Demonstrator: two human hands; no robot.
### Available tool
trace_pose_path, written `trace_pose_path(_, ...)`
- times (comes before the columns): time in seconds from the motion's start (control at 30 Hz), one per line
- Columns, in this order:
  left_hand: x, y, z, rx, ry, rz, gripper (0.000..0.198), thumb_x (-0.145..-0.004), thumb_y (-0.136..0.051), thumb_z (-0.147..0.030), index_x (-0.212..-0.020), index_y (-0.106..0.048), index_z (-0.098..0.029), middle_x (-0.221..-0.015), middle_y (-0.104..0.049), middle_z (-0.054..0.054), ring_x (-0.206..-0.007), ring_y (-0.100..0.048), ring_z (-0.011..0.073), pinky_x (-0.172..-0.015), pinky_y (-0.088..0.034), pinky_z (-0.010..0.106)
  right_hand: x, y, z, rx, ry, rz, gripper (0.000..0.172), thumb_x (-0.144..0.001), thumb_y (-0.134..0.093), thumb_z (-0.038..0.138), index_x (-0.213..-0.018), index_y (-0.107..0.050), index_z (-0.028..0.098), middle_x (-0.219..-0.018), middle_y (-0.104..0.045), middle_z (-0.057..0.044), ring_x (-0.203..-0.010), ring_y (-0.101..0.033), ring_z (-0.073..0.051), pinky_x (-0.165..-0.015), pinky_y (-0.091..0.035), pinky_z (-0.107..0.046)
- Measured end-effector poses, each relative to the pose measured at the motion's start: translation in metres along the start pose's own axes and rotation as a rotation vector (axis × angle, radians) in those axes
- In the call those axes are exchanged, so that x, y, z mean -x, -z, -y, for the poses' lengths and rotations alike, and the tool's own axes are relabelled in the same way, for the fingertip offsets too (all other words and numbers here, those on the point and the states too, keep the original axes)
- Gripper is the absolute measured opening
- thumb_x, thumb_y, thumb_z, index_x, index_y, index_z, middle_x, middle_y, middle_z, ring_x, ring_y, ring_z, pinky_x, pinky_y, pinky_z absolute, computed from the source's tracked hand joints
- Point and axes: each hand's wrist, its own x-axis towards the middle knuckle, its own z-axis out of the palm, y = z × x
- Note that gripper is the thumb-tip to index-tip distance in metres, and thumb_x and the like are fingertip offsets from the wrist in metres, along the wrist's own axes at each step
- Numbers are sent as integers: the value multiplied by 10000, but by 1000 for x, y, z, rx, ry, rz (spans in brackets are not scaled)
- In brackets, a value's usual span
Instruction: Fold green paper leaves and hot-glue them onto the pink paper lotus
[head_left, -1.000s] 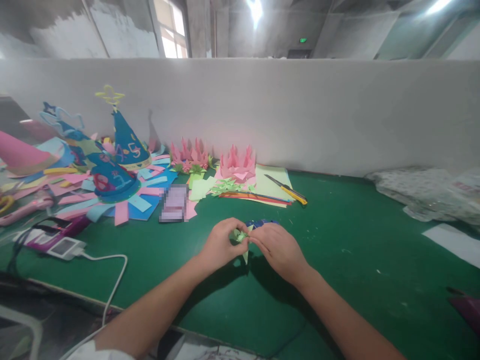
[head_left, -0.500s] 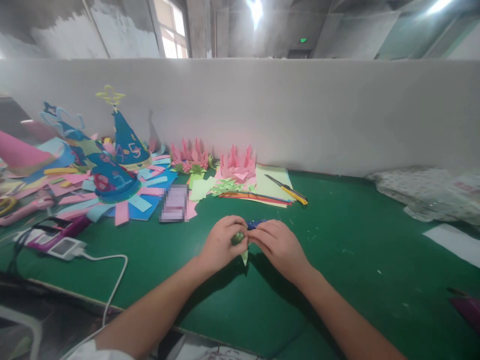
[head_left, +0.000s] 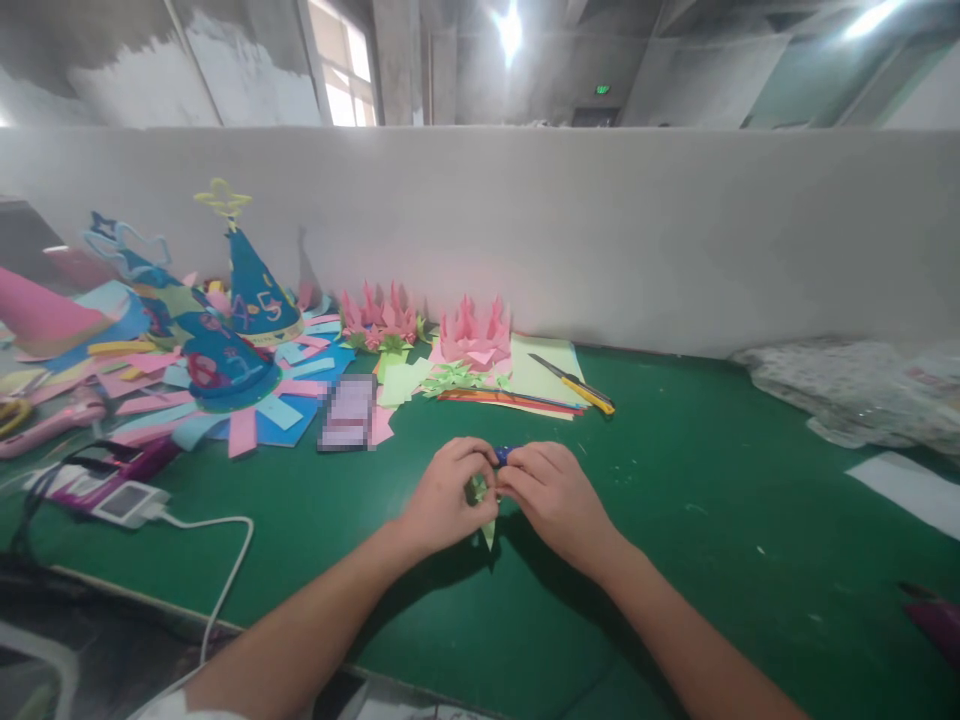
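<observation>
My left hand (head_left: 454, 495) is closed on a light green folded paper piece (head_left: 488, 532), whose pointed end hangs below the fingers. My right hand (head_left: 559, 500) is closed too, its fingertips meeting those of my left hand at the paper. A small dark blue item (head_left: 502, 455) shows between the two hands, by the right fingers; most of it is hidden and its kind is unclear. Behind the hands stand two pink folded-paper lotus flowers (head_left: 474, 335), (head_left: 381, 318), with green paper leaves (head_left: 454, 377) in front.
A yellow-handled utility knife (head_left: 577, 385) lies on coloured paper sheets (head_left: 551, 355). Left of it are a phone (head_left: 347, 412), blue cone hats (head_left: 259, 280) among paper strips, and a power bank (head_left: 124, 500) with a white cable. Plastic bags (head_left: 862, 385) lie at the right of the green table (head_left: 712, 560).
Both hands stay together at the same place. Less of the dark blue item shows between them, and the green paper's tip hangs slightly lower in view. The camera has tilted slightly upward.
</observation>
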Motion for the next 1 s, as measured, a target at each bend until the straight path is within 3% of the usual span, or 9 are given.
trace_pose_path(0.47, 3, -2, 3, -73, 8, -73, 66, -745, -566, -152, -766, -591, -209, -1021, -546, 63, -1033, -497, 202, -922, -383, 388, -3, 3, -16, -60, -7, 21, 159, -882, -486, 230, -779, -599, 186, -789, -596, -31, -791, -476, -165, -745, -335, -320)
trace_pose_path(0.57, 1, -2, 0, -3, 49, -97, 146, -735, -590, -167, -872, -599, -218, -1125, -499, 80, -1074, -477, 207, -946, -381, 388, -6, 6, -27, -77, -28, 22, 162, -883, -485, 242, -797, -610, 185, -773, -597, -31, -775, -482, -163, -733, -334, -316)
trace_pose_path(0.67, 1, 0, -3, 34, 85, -172, 227, -741, -596, -183, -964, -581, -223, -1187, -445, 90, -1122, -441, 213, -980, -355, 400, -8, 9, -51, -69, -102, 0, 173, -883, -483, 254, -805, -614, 174, -782, -599, -41, -768, -496, -165, -722, -336, -310)
trace_pose_path(0.77, 1, 2, -3, 27, 99, -257, 174, -772, -546, -157, -932, -576, -219, -1150, -442, 83, -1136, -423, 213, -983, -345, 413, -6, 7, -85, -19, -189, -29, 211, -887, -469, 287, -794, -622, 176, -776, -599, -47, -754, -503, -168, -708, -336, -303)
trace_pose_path(0.93, 2, 2, 0, 43, 82, -273, 157, -788, -507, -135, -909, -570, -213, -1094, -439, 76, -1087, -446, 198, -947, -379, 395, 1, -3, -139, 97, -348, -32, 225, -868, -481, 318, -774, -641, 190, -852, -618, -56, -812, -522, -188, -716, -328, -307)
trace_pose_path(1.0, 2, 1, 1, 44, 82, -270, 166, -788, -500, -125, -909, -569, -215, -1084, -436, 73, -1077, -449, 194, -939, -383, 387, 3, -6, -152, 126, -395, -14, 227, -874, -453, 300, -854, -656, 201, -899, -625, -61, -839, -530, -195, -725, -332, -313)
